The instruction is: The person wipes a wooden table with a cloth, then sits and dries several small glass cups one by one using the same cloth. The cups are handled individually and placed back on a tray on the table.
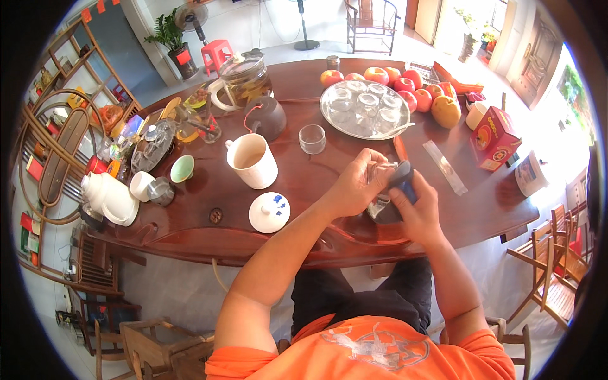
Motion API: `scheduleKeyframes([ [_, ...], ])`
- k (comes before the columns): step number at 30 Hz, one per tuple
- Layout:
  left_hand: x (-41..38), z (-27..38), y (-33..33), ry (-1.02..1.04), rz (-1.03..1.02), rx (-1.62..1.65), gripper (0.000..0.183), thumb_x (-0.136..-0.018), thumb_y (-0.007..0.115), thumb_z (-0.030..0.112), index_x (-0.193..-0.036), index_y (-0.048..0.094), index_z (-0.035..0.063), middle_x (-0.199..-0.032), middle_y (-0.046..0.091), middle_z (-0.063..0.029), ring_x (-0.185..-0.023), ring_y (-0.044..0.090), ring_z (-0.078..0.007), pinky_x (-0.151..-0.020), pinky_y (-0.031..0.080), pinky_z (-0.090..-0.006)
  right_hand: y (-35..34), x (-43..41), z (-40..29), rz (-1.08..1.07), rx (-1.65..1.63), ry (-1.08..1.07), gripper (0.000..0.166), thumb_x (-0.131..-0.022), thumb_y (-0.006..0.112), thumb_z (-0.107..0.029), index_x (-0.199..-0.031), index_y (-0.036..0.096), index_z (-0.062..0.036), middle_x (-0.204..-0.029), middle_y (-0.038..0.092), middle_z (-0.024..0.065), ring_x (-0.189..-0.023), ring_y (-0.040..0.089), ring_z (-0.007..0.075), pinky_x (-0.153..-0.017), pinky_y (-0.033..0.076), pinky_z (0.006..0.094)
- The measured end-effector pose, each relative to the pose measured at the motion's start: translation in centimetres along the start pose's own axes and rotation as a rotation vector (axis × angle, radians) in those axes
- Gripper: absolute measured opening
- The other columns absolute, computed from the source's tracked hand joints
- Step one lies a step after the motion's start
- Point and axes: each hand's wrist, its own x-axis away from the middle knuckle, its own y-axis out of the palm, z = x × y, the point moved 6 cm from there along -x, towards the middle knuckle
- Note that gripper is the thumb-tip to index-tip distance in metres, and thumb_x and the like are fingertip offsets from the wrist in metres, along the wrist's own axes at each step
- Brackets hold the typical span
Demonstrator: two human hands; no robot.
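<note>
Over the right part of the dark wooden table (304,187), my two hands are close together. My left hand (358,187) grips a small clear object (375,172), largely covered by the fingers; it may be a glass. In my right hand (420,206) is a dark blue-and-grey object (403,178), whose kind I cannot tell. Beneath them a dark item with a pale, shiny patch (380,209) shows partly. Beyond my hands lies a round metal tray (327,116) of upturned glasses. Left of my left forearm rest a white mug (254,164) and its lid (269,212).
An empty glass (312,139), a dark teapot (266,118) and a glass kettle (244,83) stand further back. Apples (376,76) and a mango-like fruit (445,112) border the tray. Rightward are a clear plastic packet (445,167), a red box (495,137) and a tub (529,175).
</note>
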Motion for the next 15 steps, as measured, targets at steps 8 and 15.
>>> scheduleKeyframes([
  [8, 0.1, 2.2, 0.3, 0.412, -0.049, -0.468, 0.053, -0.084, 0.078, -0.001, -0.130, 0.052, 0.0043, -0.126, 0.054, -0.0146, -0.118, 0.056, -0.0277, -0.099, 0.048, -0.0395, 0.7, 0.3, 3.8, 0.107, -1.146, 0.343, 0.035, -0.108, 0.050, -0.023, -0.131, 0.058, 0.0011, -0.118, 0.067, 0.0081, -0.108, 0.064, 0.0165, -0.096, 0.051, 0.0339],
  [15, -0.4, -0.2, 0.1, 0.043, 0.034, 0.128, 0.034, -0.103, 0.067, 0.026, -0.122, 0.055, 0.0002, -0.102, 0.068, -0.0075, -0.080, 0.064, -0.0116, -0.067, 0.053, -0.0264, -0.5, 0.0, 0.6, -0.167, -0.490, 0.029, 0.054, -0.105, 0.054, -0.033, -0.142, 0.052, 0.0065, -0.122, 0.066, 0.0142, -0.111, 0.059, 0.0243, -0.104, 0.042, 0.0383],
])
